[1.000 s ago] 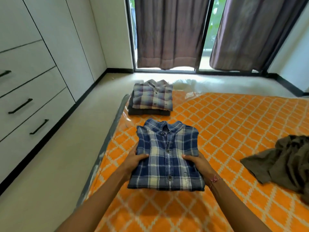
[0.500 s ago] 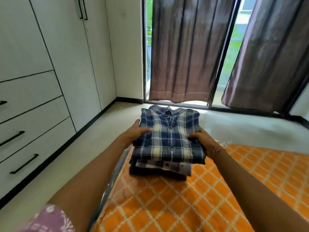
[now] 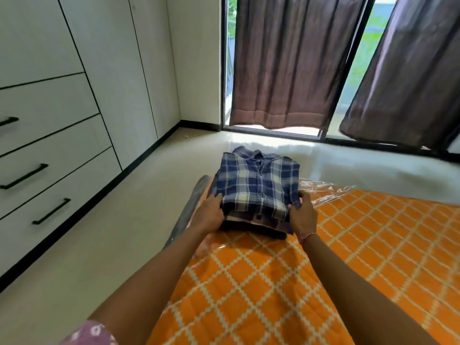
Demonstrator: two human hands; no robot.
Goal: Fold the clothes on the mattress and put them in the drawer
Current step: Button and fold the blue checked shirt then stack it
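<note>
From my feed, both forearms reach out over the orange mattress (image 3: 286,282), and my left hand (image 3: 207,215) and right hand (image 3: 304,216) each grip a near corner of the folded blue plaid shirt (image 3: 258,185), fingers curled around its edges. The shirt sits between the hands on top of a stack of folded clothes (image 3: 258,224) at the mattress corner. Left of the left hand stand the shut drawers (image 3: 49,170), and beyond both hands hang dark curtains (image 3: 286,61)

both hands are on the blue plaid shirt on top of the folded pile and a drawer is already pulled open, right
Not quite. The head view shows both the left hand and right hand at the blue plaid shirt atop the pile, but every drawer is closed.
</note>
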